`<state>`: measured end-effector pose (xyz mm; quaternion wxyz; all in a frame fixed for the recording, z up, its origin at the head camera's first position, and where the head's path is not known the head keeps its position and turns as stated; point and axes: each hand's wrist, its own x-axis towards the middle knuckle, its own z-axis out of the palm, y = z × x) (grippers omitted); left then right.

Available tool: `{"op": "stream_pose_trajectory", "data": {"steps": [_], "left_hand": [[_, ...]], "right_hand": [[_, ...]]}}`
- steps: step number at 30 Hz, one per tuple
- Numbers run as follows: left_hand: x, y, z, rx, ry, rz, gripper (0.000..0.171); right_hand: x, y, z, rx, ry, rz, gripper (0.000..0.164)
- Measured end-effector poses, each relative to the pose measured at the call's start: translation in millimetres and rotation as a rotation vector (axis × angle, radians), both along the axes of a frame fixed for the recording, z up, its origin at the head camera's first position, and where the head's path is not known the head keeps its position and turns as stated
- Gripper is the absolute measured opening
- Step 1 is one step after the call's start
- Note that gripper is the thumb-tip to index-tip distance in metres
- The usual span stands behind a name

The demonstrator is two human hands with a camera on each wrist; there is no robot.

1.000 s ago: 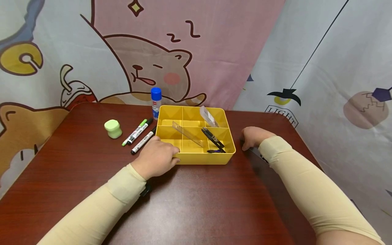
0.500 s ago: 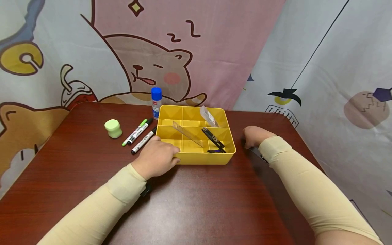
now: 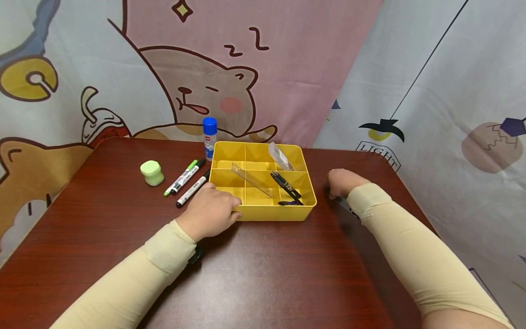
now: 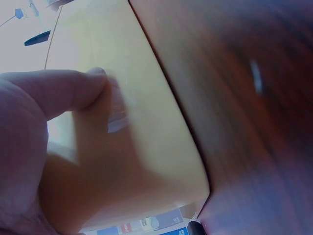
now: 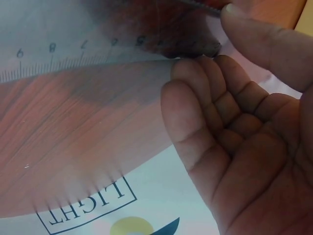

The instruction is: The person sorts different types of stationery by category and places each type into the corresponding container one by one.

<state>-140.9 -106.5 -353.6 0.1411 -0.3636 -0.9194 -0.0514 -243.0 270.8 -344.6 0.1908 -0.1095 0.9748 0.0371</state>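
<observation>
My left hand (image 3: 211, 210) holds the front left corner of a yellow compartment box (image 3: 267, 214). In the left wrist view its thumb (image 4: 68, 90) lies against the box's outer wall; the other fingers are mostly hidden. To the right of the box, low over the table, my right hand (image 3: 344, 183) pinches a clear ruler (image 5: 83, 54). The right wrist view shows the ruler's scale and numbers, with the thumb at one edge and the curled fingertips at the other. Inside the box are a clear plastic strip (image 3: 251, 179), black pens (image 3: 286, 185) and a clear plastic case (image 3: 280, 156).
Left of the box lie a green pen (image 3: 170, 189) and two white markers (image 3: 191, 191). Farther left stands a pale green sponge-like block (image 3: 152, 172). A blue-capped glue stick (image 3: 209, 137) stands at the box's back left corner. A printed cloth (image 3: 304, 68) hangs behind the table.
My right hand has shifted very slightly to the right, away from the box. The left hand and the box have stayed in place.
</observation>
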Motion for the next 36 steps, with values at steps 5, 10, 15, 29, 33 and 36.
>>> {"op": "stream_pose_trajectory", "data": {"steps": [5,10,15,29,33,36], "left_hand": [[0.7,0.1,0.8,-0.005,-0.008,0.002,0.029],[0.6,0.0,0.4,-0.005,-0.007,0.006,0.029],[0.2,-0.1,-0.5,-0.01,-0.006,0.009,0.028],[-0.7,-0.1,-1.4,-0.01,-0.006,0.006,0.027],[-0.6,-0.1,-1.2,-0.003,-0.001,0.004,0.028],[-0.5,-0.1,-0.9,-0.002,0.0,0.003,0.028]], "right_hand": [[0.4,-0.3,0.2,0.002,-0.005,-0.01,0.014],[2.2,-1.8,1.1,0.002,-0.006,-0.014,0.009],[2.3,-1.0,-0.6,0.015,-0.02,0.0,0.007],[5.9,-2.2,-1.2,-0.015,-0.023,-0.022,0.009],[4.6,-1.4,-3.6,-0.027,-0.031,-0.057,0.013],[3.2,0.0,-4.6,-0.029,-0.037,-0.062,0.015]]}}
